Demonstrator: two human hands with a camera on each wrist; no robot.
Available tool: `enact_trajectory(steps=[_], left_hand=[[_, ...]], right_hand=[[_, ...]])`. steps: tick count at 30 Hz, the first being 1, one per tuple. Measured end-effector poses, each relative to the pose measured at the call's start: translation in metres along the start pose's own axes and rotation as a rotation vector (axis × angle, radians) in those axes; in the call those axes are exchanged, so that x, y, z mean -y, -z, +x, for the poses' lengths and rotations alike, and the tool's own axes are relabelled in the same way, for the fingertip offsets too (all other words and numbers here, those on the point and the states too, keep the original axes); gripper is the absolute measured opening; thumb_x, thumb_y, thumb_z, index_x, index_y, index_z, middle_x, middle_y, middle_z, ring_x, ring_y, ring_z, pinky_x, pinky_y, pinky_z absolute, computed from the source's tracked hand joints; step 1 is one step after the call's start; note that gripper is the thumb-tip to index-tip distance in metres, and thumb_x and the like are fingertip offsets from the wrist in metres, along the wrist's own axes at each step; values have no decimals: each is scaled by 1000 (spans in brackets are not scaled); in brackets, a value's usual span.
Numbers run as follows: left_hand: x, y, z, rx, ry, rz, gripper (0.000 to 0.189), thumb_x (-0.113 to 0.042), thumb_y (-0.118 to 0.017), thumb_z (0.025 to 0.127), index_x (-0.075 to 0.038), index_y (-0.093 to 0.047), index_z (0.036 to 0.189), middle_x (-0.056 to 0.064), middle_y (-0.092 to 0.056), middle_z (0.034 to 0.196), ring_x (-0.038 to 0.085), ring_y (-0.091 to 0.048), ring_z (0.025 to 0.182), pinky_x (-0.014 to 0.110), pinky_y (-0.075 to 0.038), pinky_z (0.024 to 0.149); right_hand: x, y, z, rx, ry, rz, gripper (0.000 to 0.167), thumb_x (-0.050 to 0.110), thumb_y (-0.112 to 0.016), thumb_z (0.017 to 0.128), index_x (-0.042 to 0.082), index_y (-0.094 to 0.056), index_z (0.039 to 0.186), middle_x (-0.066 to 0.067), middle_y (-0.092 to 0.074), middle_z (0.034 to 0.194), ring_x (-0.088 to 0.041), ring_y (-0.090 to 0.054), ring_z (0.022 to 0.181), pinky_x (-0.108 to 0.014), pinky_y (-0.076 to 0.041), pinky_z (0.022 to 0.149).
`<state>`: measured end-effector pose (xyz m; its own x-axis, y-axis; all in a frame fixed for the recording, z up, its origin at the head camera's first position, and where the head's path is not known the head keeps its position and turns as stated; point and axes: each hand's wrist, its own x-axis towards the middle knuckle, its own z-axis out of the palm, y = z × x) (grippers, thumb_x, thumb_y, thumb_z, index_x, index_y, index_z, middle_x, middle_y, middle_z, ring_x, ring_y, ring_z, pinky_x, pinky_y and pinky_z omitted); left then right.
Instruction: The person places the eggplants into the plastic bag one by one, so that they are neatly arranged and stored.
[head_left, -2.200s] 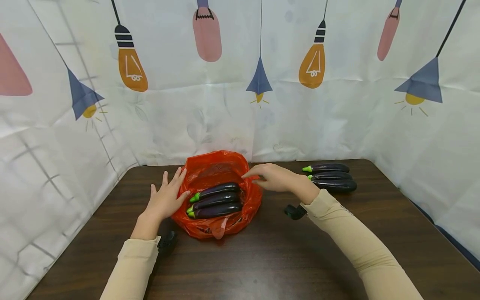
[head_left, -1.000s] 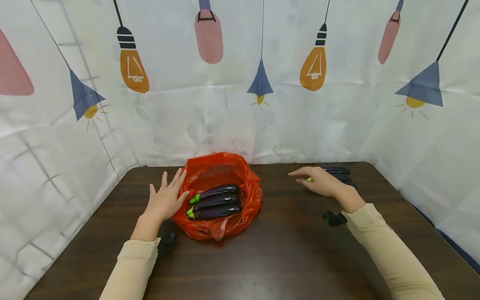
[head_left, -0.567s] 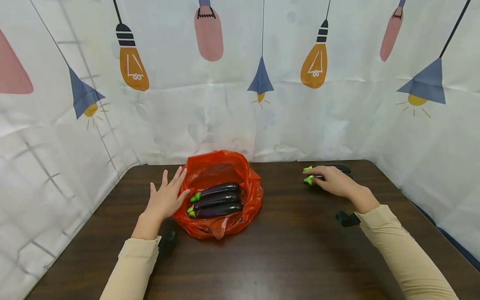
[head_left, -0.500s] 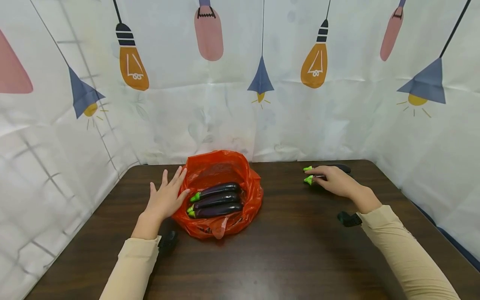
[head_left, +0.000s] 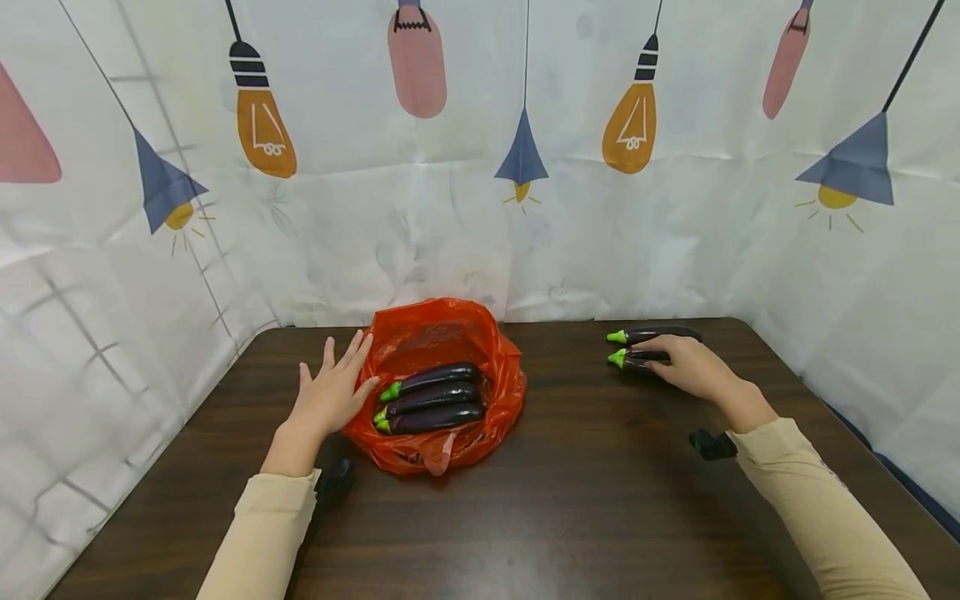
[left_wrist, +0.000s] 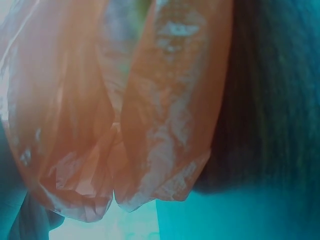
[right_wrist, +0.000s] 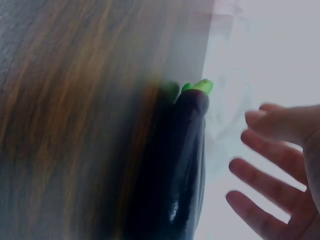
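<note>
A red plastic bag (head_left: 507, 408) stands with its mouth open at the middle of the table, and three dark purple eggplants (head_left: 435, 398) with green stems lie in it. My left hand (head_left: 327, 402) has its fingers spread against the bag's left side. The left wrist view is filled by the crinkled bag (left_wrist: 175, 100). At the back right, my right hand (head_left: 693, 367) is over a near eggplant (head_left: 637, 358), hiding its right part. In the right wrist view its slightly bent fingers (right_wrist: 265, 180) are apart from the eggplant (right_wrist: 182, 160).
Behind the right hand lies another eggplant (head_left: 663, 332) near the far edge of the brown table (head_left: 510, 533). A white cloth with lamp and bulb prints (head_left: 450, 233) hangs behind and at the sides. Dark wrist devices (head_left: 711, 444) sit under both wrists.
My right hand has moved from the bag's right rim rightward to the eggplants at the back right, then shifted slightly further right. The left hand stays at the bag.
</note>
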<state>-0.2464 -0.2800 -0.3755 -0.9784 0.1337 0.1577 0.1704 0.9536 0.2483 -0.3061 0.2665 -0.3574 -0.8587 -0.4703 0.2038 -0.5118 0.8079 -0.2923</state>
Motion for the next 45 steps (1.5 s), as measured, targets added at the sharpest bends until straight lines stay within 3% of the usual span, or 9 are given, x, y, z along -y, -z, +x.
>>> enact_trajectory(steps=[8, 13, 15, 27, 40, 45], left_hand=[[0, 1, -1, 6, 2, -13, 78, -34, -56, 106, -13, -11, 166, 11, -4, 172, 49, 6, 152, 82, 6, 106], [0, 1, 0, 1, 7, -13, 78, -34, -57, 105, -13, -13, 166, 12, -7, 171, 50, 4, 153, 82, 5, 106], [0, 1, 1, 4, 10, -12, 78, -35, -56, 105, -13, -13, 166, 13, -7, 171, 50, 4, 152, 82, 5, 106], [0, 1, 1, 9, 9, -7, 78, -33, -57, 105, -13, -13, 166, 14, -8, 171, 50, 4, 152, 83, 4, 106], [-2, 2, 0, 19, 11, -9, 79, -33, -57, 105, -13, -12, 166, 13, -7, 171, 50, 4, 152, 83, 4, 106], [-2, 2, 0, 21, 9, -10, 78, -33, -57, 105, -13, -13, 166, 15, -9, 171, 50, 4, 152, 83, 4, 106]], right_hand=[[-6, 0, -5, 0, -67, -58, 38, 5, -70, 96, -1, -67, 133, -31, -60, 134, -29, -63, 78, -40, -43, 64], [-13, 1, -8, 17, -80, -71, 40, 6, -71, 95, -2, -66, 133, -33, -58, 135, -48, -63, 109, -54, -54, 79], [-16, 1, -9, 22, -90, -75, 40, 6, -71, 95, -3, -65, 133, -33, -58, 135, -51, -60, 114, -59, -53, 85], [-22, 1, -11, 29, -128, -87, 40, 3, -73, 92, -3, -67, 131, -35, -57, 134, -55, -56, 117, -64, -52, 85], [-32, 0, -13, 65, -167, -87, 44, 0, -75, 89, -2, -67, 132, -35, -55, 136, -55, -57, 115, -58, -54, 78], [-34, -1, -14, 74, -184, -85, 45, -1, -74, 89, -2, -66, 133, -36, -53, 138, -56, -55, 117, -61, -53, 81]])
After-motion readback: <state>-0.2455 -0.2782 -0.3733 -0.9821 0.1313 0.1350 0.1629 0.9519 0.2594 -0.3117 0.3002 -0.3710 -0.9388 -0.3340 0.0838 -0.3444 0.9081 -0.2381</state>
